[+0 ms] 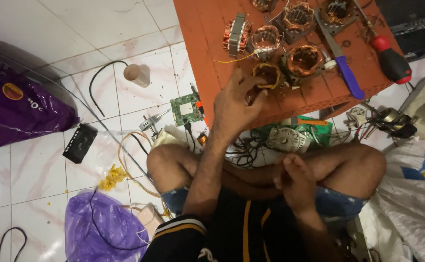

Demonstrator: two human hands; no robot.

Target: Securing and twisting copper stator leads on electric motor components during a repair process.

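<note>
Head view: orange table (207, 43) over white tiled floor (76, 29); left hand (234, 104) fingers grip motor stator (267, 75).

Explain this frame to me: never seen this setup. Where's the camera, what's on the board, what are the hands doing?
There is one picture, taken by a camera worn on the person's head and looking down, so you see their own arms and crossed legs as they sit on a white tiled floor.

In front of them is an orange board. On it lie several motor stators wound with copper wire, a red-handled screwdriver and a blue-handled tool.

The left hand reaches forward and grips a stator with yellow-wrapped windings at the board's near edge. The right hand rests closed near the lap; whether it holds anything cannot be told.

On the floor: a green circuit board, purple bags, a black box and loose cables.
</note>
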